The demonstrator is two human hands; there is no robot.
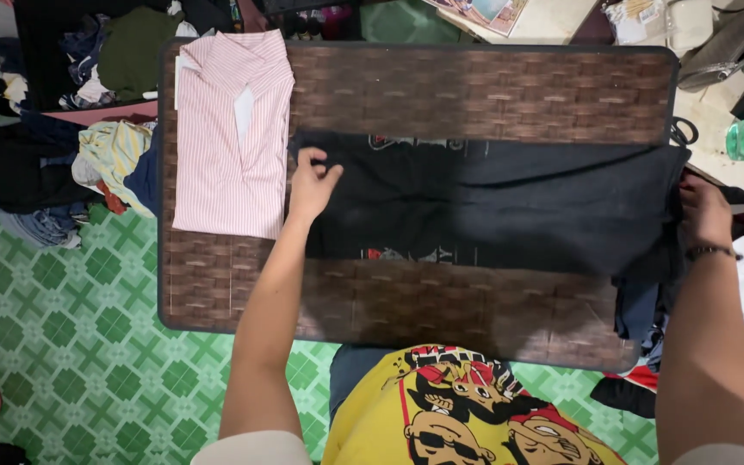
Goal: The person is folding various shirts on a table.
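Seen from above, two bare forearms reach over a brown woven-pattern table [475, 86]. A dark folded garment [492, 202] lies stretched across the table's middle. The left hand [312, 185] rests on the garment's left end, thumb and fingers pinching a fold of the cloth. The right hand [703, 211], a dark band at its wrist, grips the garment's right end where it hangs over the table edge. Just beside the left hand, further back, lies a folded pink-and-white striped shirt [226, 138]. Beyond the table's left edge, a heap of mixed clothes [88, 155] sits on the green patterned floor [71, 327].
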